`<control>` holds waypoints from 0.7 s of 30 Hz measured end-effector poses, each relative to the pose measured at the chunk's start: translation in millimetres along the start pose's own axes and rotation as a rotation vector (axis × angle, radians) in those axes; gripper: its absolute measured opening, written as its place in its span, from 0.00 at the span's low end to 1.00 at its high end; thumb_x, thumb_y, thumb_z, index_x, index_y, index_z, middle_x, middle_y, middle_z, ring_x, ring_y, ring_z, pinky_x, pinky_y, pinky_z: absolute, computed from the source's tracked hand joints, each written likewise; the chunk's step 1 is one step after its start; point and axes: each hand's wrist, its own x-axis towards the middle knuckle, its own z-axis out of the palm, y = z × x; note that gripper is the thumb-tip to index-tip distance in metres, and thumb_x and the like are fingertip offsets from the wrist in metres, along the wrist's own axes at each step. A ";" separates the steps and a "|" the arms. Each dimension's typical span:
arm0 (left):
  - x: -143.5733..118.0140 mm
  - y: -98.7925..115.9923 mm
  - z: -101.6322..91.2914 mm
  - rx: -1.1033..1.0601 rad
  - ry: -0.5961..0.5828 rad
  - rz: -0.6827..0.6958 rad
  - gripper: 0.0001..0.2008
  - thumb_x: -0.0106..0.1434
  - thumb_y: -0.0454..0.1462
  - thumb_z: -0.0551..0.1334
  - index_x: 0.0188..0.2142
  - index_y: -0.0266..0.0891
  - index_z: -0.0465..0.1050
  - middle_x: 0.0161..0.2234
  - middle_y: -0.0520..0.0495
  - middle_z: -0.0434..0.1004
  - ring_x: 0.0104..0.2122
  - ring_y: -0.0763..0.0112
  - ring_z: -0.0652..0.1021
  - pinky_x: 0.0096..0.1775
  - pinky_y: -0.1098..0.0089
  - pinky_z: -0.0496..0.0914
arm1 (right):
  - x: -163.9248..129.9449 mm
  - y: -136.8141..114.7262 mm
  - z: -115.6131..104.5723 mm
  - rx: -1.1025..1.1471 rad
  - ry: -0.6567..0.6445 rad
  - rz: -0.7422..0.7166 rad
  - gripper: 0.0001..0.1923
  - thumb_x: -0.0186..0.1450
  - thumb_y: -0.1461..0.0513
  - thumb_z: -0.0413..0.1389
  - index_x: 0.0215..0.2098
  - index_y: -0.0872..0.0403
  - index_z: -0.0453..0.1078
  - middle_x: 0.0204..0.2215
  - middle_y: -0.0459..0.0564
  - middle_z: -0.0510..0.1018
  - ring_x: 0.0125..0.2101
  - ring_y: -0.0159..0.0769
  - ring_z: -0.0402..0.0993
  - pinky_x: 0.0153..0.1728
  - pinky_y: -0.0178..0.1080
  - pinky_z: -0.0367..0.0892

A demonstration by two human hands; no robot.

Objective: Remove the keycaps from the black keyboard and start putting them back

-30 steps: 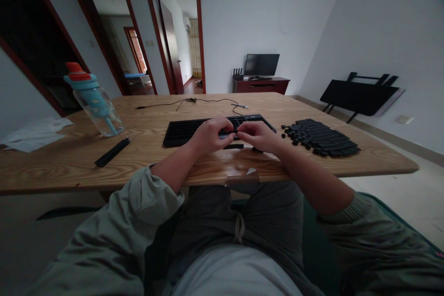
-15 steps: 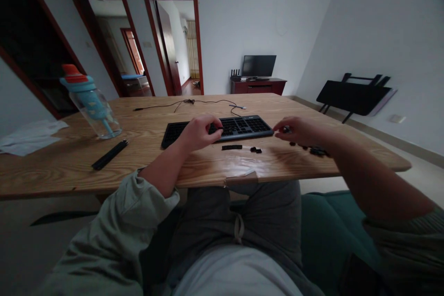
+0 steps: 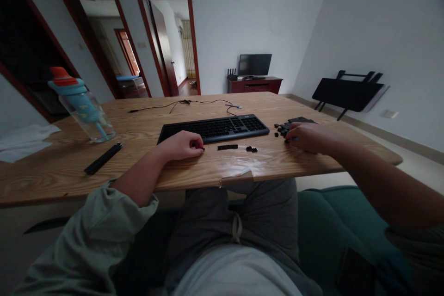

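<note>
Keycaps lie in a dark pile on the table, right under the right hand, whose curled fingers touch them. Left hand rests closed, pinching something small, just before the keyboard.

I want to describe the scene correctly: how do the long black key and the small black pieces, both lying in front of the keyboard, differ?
The long black key is one narrow bar; the small black pieces are short and clustered. The bar lies nearer the left hand, the pieces nearer the right hand. Both are black and rest untouched on the table.
</note>
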 end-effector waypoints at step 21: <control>2.1 -0.7 2.7 -0.014 -0.052 0.005 0.10 0.56 0.43 0.64 0.33 0.40 0.79 0.27 0.51 0.78 0.27 0.70 0.74 0.30 0.72 0.65 | -5.8 -18.9 5.3 0.004 -0.095 0.039 0.20 0.66 0.51 0.54 0.49 0.52 0.78 0.45 0.54 0.82 0.38 0.41 0.78 0.39 0.41 0.70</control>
